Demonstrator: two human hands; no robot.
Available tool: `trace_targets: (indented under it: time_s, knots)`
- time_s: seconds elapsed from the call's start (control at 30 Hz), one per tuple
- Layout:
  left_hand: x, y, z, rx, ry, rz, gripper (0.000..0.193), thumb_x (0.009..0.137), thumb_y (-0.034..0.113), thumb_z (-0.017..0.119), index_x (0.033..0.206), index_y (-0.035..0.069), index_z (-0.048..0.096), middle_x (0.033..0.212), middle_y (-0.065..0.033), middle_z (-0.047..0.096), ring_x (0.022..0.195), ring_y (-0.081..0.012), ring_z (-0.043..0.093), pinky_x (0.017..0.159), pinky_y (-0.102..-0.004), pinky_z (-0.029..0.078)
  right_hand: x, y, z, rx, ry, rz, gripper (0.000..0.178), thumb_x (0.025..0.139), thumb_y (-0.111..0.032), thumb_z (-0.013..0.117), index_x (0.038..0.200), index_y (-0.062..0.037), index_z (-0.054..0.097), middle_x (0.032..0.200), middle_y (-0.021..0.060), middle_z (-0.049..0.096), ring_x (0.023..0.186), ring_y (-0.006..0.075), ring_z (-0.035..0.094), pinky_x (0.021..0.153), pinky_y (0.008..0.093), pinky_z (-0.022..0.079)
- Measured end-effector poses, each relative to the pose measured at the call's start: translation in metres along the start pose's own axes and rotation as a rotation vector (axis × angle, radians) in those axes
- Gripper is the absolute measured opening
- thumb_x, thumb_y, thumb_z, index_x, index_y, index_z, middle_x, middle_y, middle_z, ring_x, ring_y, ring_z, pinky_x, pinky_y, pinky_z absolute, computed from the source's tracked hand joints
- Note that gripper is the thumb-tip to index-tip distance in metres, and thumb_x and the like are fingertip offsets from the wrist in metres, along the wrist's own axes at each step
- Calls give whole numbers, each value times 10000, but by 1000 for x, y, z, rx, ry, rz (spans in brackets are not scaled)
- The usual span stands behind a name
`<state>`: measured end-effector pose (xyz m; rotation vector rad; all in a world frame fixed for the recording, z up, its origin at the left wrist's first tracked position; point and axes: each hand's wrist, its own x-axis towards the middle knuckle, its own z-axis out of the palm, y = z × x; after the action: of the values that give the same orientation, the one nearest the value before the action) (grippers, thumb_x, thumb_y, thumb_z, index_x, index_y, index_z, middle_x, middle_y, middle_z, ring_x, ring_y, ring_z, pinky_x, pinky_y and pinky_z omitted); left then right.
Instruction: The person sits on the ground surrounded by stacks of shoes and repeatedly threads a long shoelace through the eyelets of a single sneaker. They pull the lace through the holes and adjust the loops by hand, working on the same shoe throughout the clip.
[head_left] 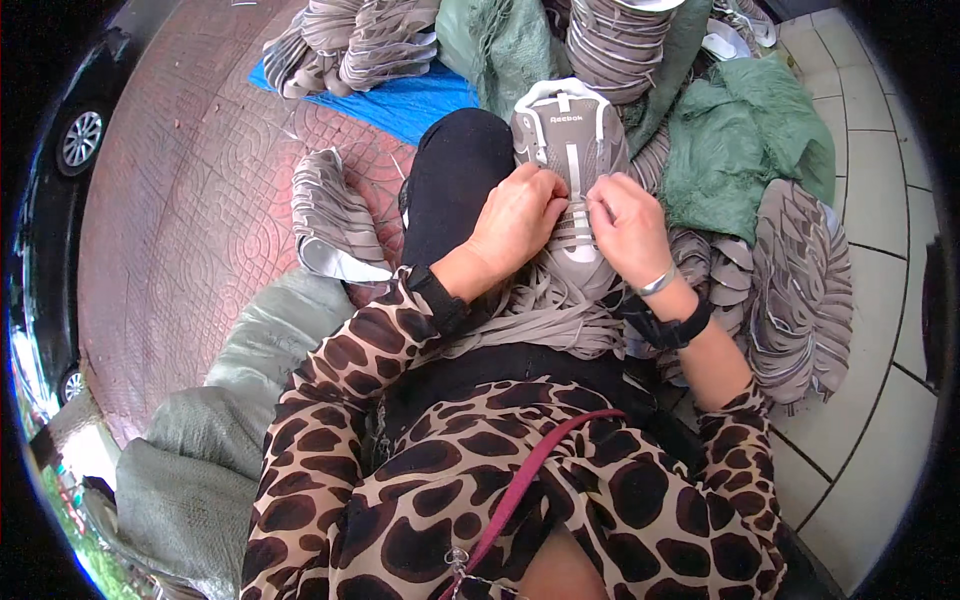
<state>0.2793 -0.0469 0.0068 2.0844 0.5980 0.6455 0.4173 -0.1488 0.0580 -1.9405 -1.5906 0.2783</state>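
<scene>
A flat grey-beige shoe upper with white trim (572, 115) lies across my lap, its toe end toward me. Rows of lace (575, 232) cross its lower part. At the left edge of the lacing, my left hand (522, 212) is closed in a pinch on a shoelace. My right hand (632, 228) pinches at the opposite edge, also closed on the lace; its fingertips partly hide the strand. Below the upper, a loose heap of beige laces (550, 318) covers my lap.
Stacked shoe uppers lie at left (335, 215), far left (365, 40), far middle (618, 45) and right (800, 290). Green woven sacks (750, 140) sit among them, with a blue sheet (400, 105) beyond. A grey sack (220, 430) lies at my left; a black car (50, 230) stands beyond.
</scene>
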Motion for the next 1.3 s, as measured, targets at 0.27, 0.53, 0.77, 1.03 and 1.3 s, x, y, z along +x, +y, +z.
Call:
trace_targets:
  time_s: [0.27, 0.53, 0.77, 1.03, 1.3]
  knots:
    - [1, -3, 0, 6, -13, -2, 112, 783, 75, 669, 865, 16, 619, 813, -152, 597, 787, -342, 606, 696, -419, 488, 14, 29, -5, 387, -235, 227, 40, 800, -27, 619, 787, 1, 594, 706, 63, 559, 655, 143, 573, 609, 282, 454]
    - [0, 1, -2, 6, -7, -13, 108, 782, 73, 669, 867, 20, 627, 810, -152, 594, 790, -341, 603, 702, -413, 489, -3, 2, 2, -139, -5, -84, 54, 787, -28, 594, 831, -24, 562, 814, 143, 553, 764, 350, 582, 658, 418, 473]
    - [-2, 1, -1, 0, -11, -22, 110, 784, 74, 665, 871, 21, 625, 820, -155, 587, 804, -351, 599, 710, -421, 487, -2, -5, 5, -144, -53, -8, 53, 772, -30, 600, 801, -16, 559, 786, 144, 557, 746, 342, 582, 645, 406, 465]
    - [2, -4, -1, 13, -19, 4, 127, 776, 65, 665, 884, 18, 616, 830, -154, 592, 799, -352, 601, 710, -425, 490, 17, 22, -6, 189, -172, 58, 67, 788, -55, 630, 838, -15, 610, 769, 115, 592, 687, 262, 597, 634, 349, 471]
    - [2, -3, -3, 26, -6, 31, 121, 780, 79, 669, 877, 16, 633, 822, -154, 605, 791, -334, 613, 697, -406, 494, 2, 20, -1, 76, -9, 47, 79, 792, -49, 645, 831, -6, 592, 773, 129, 589, 737, 324, 604, 679, 381, 479]
